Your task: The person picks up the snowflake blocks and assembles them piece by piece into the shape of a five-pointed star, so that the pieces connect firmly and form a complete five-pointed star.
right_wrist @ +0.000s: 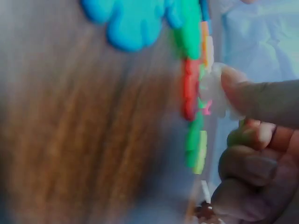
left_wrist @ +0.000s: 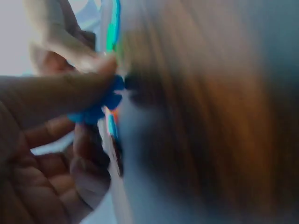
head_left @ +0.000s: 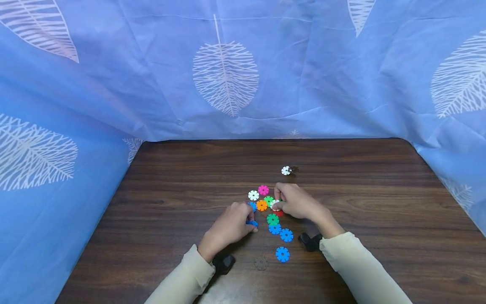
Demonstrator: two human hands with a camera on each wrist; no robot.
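My left hand (head_left: 232, 224) pinches a blue notched disc (left_wrist: 96, 109) between thumb and fingers, just left of a loose group of such discs. In the right wrist view, the thumb and fingers of my right hand (head_left: 298, 202) pinch a white notched disc (right_wrist: 214, 88). That hand is over the group's right side, above a red disc (head_left: 279, 213) and beside a green disc (head_left: 268, 200). An orange disc (head_left: 261, 205) lies between the two hands. Behind it are a white disc (head_left: 253, 195) and a pink disc (head_left: 263, 190).
Nearer the front lie another green disc (head_left: 272, 219) and several blue discs, one of them a blue disc (head_left: 282, 254) apart from the others. A clear disc (head_left: 261, 262) is to its left. Farther back stands a white disc (head_left: 286, 170) with a brown piece against it. Blue cloth (head_left: 322, 84) hangs behind the wooden table (head_left: 171, 169).
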